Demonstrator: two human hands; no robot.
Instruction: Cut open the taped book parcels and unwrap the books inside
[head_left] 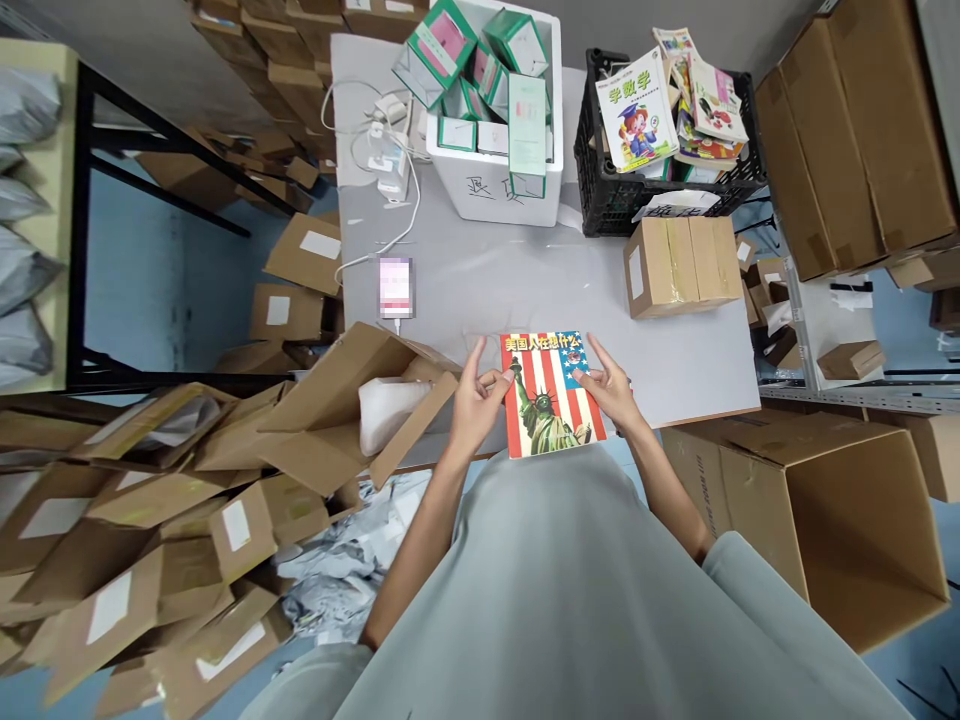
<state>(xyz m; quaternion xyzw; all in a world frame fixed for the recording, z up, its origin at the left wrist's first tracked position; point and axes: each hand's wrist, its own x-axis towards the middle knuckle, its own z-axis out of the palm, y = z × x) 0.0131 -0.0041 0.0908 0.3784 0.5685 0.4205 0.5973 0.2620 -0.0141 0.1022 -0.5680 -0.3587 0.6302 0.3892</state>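
Note:
A book (551, 400) with red and white stripes, a starry blue corner and the Statue of Liberty on its cover is held up at the near edge of the table. My left hand (478, 400) grips its left side, thumb on the cover and index finger pointing away. On the right side, my right hand (609, 388) holds it the same way, thumb near the starry corner. The fingers behind the book are hidden. Left of the book stands an open cardboard box (322, 410) with a white wrapped item (390, 412) in it.
On the grey table (495, 275) lie a phone (396, 288) on a cable, a power strip (390, 160) and a closed carton (681, 266). Behind stand a white bin (491, 192) of green boxes and a black crate (600, 195) of books. Large box (862, 520) at right; cartons (165, 590) pile left.

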